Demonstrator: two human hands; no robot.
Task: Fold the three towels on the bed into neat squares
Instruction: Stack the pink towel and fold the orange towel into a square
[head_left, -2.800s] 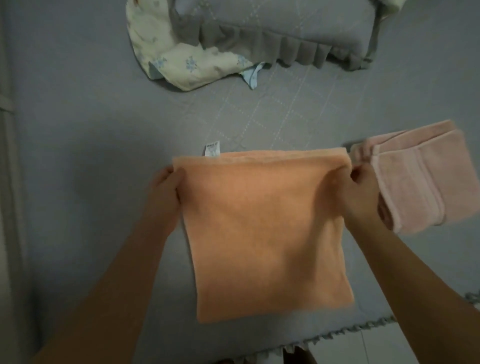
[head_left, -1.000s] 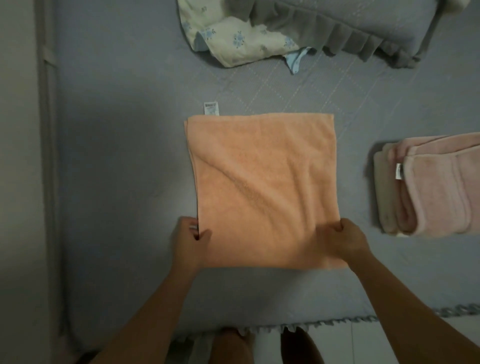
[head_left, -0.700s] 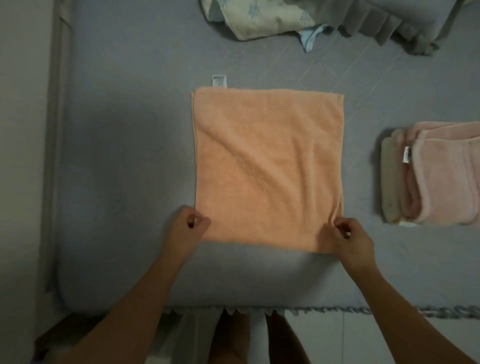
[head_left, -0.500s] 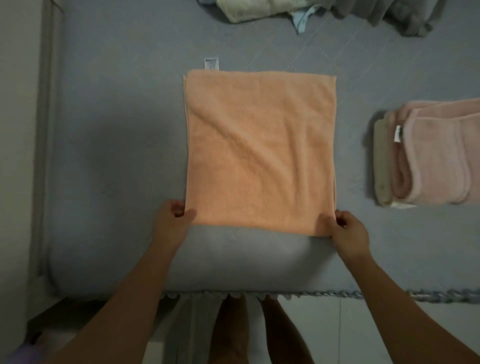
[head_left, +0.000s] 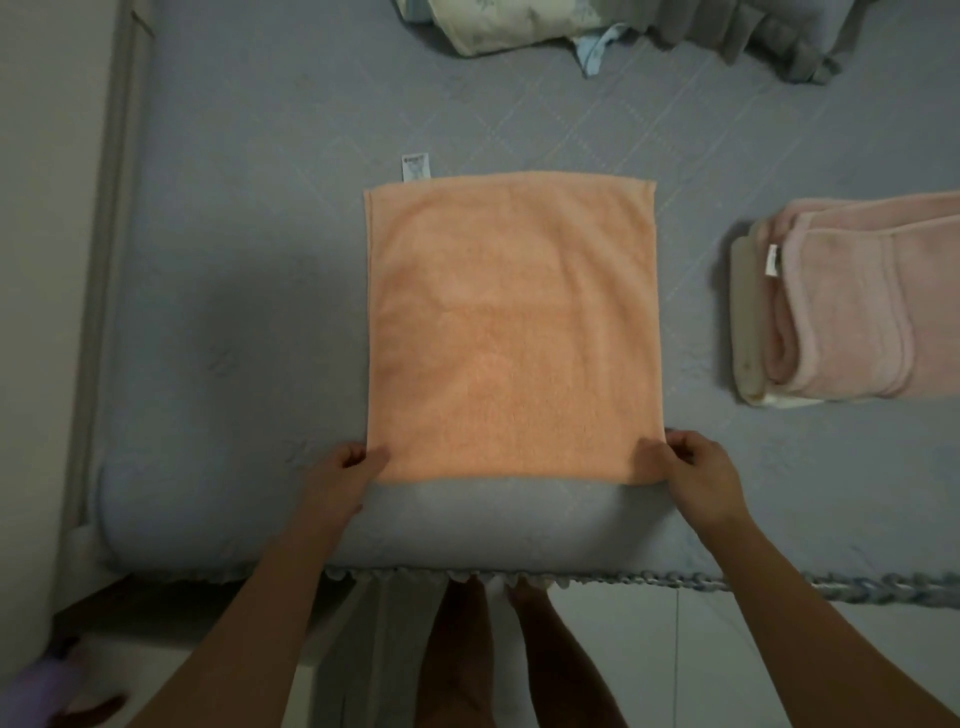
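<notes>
Orange towel (head_left: 511, 332) flat, left hand (head_left: 345, 470) fingers pinching near corner, right hand (head_left: 696, 467) fingers likewise

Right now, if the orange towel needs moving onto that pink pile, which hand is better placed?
The right hand, probably. It pinches the orange towel's near right corner, on the side where the pink pile lies. The left hand holds the far-side corner.
</notes>
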